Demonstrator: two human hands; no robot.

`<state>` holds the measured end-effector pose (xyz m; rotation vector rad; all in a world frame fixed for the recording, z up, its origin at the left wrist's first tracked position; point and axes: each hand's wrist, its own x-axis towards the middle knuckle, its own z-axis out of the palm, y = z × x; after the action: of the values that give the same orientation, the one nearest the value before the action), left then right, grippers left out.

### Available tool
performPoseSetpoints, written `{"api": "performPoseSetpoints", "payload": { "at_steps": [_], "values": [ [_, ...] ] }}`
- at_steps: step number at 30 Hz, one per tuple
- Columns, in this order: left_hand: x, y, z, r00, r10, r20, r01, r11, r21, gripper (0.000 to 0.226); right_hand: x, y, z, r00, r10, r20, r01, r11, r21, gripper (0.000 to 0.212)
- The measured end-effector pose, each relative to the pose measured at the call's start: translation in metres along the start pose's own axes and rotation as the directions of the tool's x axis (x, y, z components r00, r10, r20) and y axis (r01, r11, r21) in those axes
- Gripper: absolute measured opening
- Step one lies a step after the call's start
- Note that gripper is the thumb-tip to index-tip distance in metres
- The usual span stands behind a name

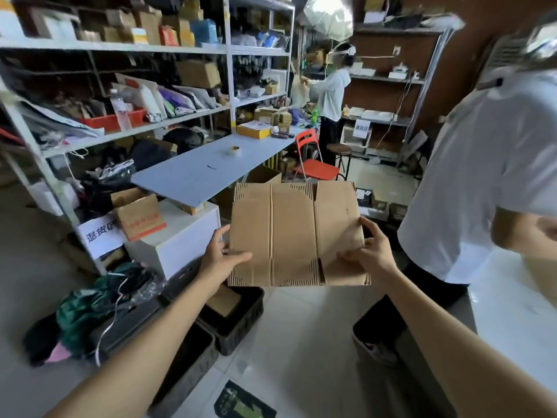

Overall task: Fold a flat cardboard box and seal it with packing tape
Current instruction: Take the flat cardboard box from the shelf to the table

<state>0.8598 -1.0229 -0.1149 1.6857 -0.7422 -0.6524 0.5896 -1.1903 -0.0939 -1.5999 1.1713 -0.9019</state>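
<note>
Flat cardboard box (289, 233), held in mid-air in front of the wearer, above the floor and short of the counter (193, 176). It is collapsed, its broad face turned up to the camera, so the creases and the slots between the flaps are all in view. This orientation probably serves to find which panels to push apart.

The left hand (223, 254) pinches the left edge, thumb laid over the top face and fingers underneath. The right hand (367, 251) grips the right edge near the lower flap, thumb on top and fingers curled around the side. A hold at opposite edges keeps the sheet level and, in all likelihood, prepares it to be squeezed open into a tube. No flap is folded and no tape is applied, so the task appears to be at its start.

A roll of packing tape (233, 150) lies on the counter, well apart from the box and beyond easy reach. A black crate (241, 318) holding cardboard stands on the floor below the box. A person in a white shirt (482, 182) stands close on the right and may restrict movement to that side.
</note>
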Motion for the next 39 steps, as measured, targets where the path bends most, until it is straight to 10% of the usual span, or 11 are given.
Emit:
{"api": "performPoseSetpoints", "payload": {
  "at_steps": [17, 39],
  "values": [
    [0.278, 0.052, 0.140, 0.998, -0.059, 0.002, 0.059, 0.996, 0.070, 0.082, 0.312, 0.015, -0.016, 0.998, 0.006, 0.062, -0.004, 1.000, -0.029, 0.094],
    [0.698, 0.049, 0.165, 0.955, -0.103, -0.277, 0.092, 0.994, -0.053, 0.079, 0.773, -0.032, 0.168, 0.951, -0.030, 0.308, 0.070, 0.991, -0.118, 0.088]
  ]
}}
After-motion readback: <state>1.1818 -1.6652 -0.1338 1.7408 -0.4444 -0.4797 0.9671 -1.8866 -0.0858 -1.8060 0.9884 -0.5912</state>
